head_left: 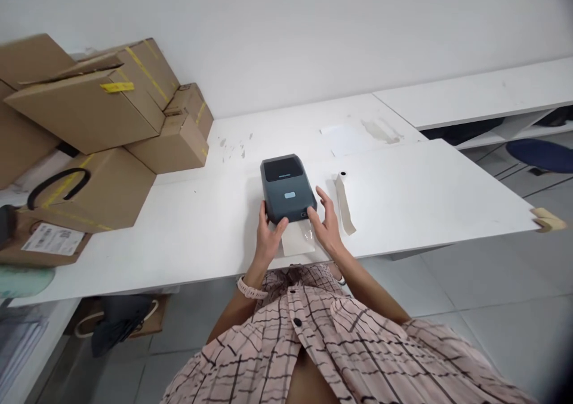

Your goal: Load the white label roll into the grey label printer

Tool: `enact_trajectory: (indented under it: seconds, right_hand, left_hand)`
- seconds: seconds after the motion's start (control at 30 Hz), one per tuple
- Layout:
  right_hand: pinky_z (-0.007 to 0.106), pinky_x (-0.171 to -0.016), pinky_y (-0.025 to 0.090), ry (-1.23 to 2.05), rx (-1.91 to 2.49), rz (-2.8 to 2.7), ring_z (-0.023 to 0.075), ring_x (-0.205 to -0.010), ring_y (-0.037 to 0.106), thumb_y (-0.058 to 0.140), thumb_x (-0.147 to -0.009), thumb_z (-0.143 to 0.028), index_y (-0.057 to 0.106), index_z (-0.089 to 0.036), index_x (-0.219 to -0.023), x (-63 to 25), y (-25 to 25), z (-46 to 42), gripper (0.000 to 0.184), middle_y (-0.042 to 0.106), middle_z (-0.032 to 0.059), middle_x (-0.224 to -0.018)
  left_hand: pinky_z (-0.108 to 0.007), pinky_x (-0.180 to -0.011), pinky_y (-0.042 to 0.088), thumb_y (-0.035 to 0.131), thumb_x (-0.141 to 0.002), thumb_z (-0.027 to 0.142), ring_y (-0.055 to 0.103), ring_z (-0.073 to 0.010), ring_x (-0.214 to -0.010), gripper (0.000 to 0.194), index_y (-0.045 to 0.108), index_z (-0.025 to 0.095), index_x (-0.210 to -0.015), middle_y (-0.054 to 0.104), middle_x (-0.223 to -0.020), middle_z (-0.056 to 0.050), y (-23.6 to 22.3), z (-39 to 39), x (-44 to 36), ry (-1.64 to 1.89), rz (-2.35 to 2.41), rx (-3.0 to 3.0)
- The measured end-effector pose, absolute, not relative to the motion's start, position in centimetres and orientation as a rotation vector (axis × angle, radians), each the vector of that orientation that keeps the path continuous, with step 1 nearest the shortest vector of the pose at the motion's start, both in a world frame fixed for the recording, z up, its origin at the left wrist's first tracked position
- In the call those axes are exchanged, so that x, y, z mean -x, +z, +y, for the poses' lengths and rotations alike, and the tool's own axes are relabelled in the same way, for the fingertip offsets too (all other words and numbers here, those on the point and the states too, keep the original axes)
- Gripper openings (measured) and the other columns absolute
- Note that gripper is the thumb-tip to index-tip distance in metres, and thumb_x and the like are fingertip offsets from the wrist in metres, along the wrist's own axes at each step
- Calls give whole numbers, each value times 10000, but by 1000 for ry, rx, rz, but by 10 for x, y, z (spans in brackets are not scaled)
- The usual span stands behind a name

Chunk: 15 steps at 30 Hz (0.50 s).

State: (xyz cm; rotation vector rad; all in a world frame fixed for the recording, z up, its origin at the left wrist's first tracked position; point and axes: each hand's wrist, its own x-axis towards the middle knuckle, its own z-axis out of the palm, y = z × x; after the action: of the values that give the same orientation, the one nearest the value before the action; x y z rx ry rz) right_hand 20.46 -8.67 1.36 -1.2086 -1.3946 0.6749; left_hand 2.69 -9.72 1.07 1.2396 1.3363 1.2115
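A dark blue-grey label printer point(289, 188) with a black top panel and a pale blue button sits in front of me at the table. My left hand point(267, 237) grips its near left corner, thumb on the front edge and fingers along the side. At the near right corner, my right hand point(326, 225) has its thumb on the front face by a small switch or port, its index finger held out beside the casing. Its other fingers are partly hidden. Just below the printer lies a cream paper sheet point(298, 243) with a clear plastic piece. Right of it, a paper roll point(344, 204) is partly unrolled.
Several cardboard boxes point(107, 111) are piled at the table's left, with a black strap point(58, 183) over one. A white sheet point(342, 138) lies toward the back of the white table point(430, 195). A blue stool point(544, 153) stands at the right. Brown padding point(548, 219) covers the table corner.
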Motion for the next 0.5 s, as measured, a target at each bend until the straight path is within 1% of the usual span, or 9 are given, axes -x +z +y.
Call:
enact_trajectory:
  seconds: [0.03,0.07,0.17,0.23,0.3,0.37,0.43,0.5]
  right_hand:
    - [497,-1255,343,751,1208,-1322,274,-1530,390,514,-1004,-557,381,-262,-1556,-206,4,-91,641,401,118,-1658]
    - [493,-1264,330,815,1199,-1282,272,-1543,371,517,-1000,-576,369,-263,-1569,-207,-3,-94,666,373,115,-1676]
    - [483,-1279,304,892,1156,-1246,273,-1532,386,528,-990,-609,422,-260,-1547,-206,-11,-97,667,419,112,-1649]
    - [489,-1284,291,884,1141,-1229,277,-1521,399,530,-985,-625,463,-261,-1520,-205,-8,-96,651,450,109,-1626]
    - [494,-1281,300,884,1117,-1211,280,-1513,411,518,-985,-641,475,-267,-1507,-205,-2,-93,644,464,106,-1614]
    - [487,-1274,322,871,1076,-1210,277,-1513,414,493,-993,-650,473,-273,-1507,-208,8,-87,637,473,102,-1608]
    - [477,-1270,336,833,1039,-1258,272,-1518,410,451,-1009,-652,469,-287,-1512,-213,23,-74,621,484,92,-1602]
    - [481,-1269,336,773,1032,-1358,274,-1526,399,397,-1024,-658,440,-309,-1537,-216,43,-54,622,466,77,-1619]
  left_hand:
    - [-426,-1204,434,699,-858,624,388,-334,-1536,1004,190,288,-1654,312,-1709,-122,8,-99,-27,1208,1329,-1227]
    - [-423,-1211,428,667,-876,641,378,-329,-1543,976,196,292,-1656,306,-1714,-112,5,-101,-27,1218,1323,-1225]
    - [-407,-1261,360,499,-944,696,283,-294,-1591,851,226,312,-1653,234,-1746,-62,1,-105,-27,1276,1335,-1251]
    - [-405,-1297,289,404,-963,722,210,-270,-1616,822,234,310,-1653,200,-1756,-44,0,-105,-28,1317,1365,-1264]
    - [-406,-1318,229,372,-956,747,150,-259,-1629,839,252,292,-1651,180,-1759,-45,3,-103,-30,1367,1387,-1278]
    - [-399,-1321,214,359,-950,761,120,-251,-1634,835,308,283,-1633,177,-1760,-40,12,-95,-28,1426,1375,-1307]
    - [-390,-1312,238,331,-966,750,169,-241,-1626,782,390,290,-1596,237,-1745,-34,28,-81,-23,1486,1318,-1354]
    - [-394,-1298,272,290,-1003,701,313,-231,-1582,704,468,287,-1544,389,-1684,-47,45,-61,-17,1540,1240,-1405]
